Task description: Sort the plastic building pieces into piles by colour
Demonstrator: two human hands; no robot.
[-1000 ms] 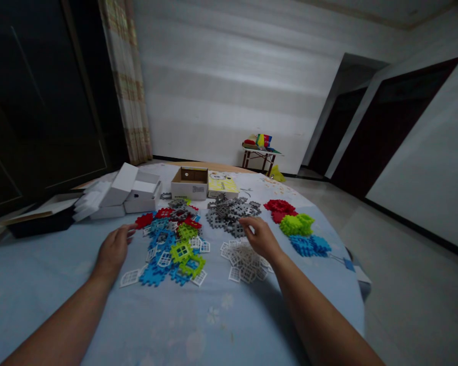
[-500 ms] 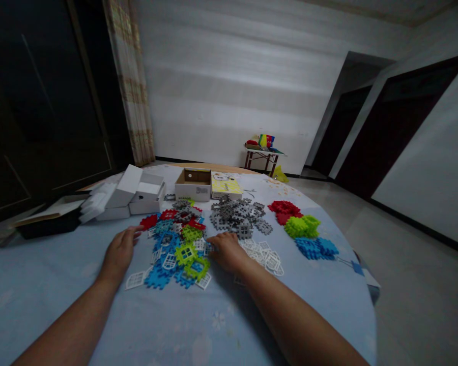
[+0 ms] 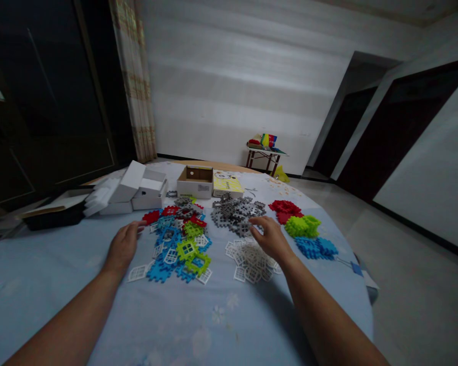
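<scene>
My left hand (image 3: 124, 245) lies flat, fingers apart, on the light blue cloth at the left edge of a mixed pile of blue, green, red and white interlocking plastic tiles (image 3: 180, 245). My right hand (image 3: 270, 237) hovers over a pile of white window tiles (image 3: 248, 260), its fingertips near a grey tile pile (image 3: 233, 211). Whether its curled fingers hold a tile is not visible. Sorted red (image 3: 284, 208), green (image 3: 304, 225) and blue (image 3: 315, 247) piles sit to the right of that hand.
White boxes (image 3: 137, 187), an open cardboard box (image 3: 194, 181) and a yellow booklet (image 3: 227, 185) stand at the back of the round table. A black tray (image 3: 53, 213) sits at far left. The table's edge (image 3: 361, 269) drops off at right. A small stool (image 3: 262, 155) stands by the wall.
My right hand moved right, from the mixed pile's edge back over the white tiles. My left hand stayed put. The view shifted slightly.
</scene>
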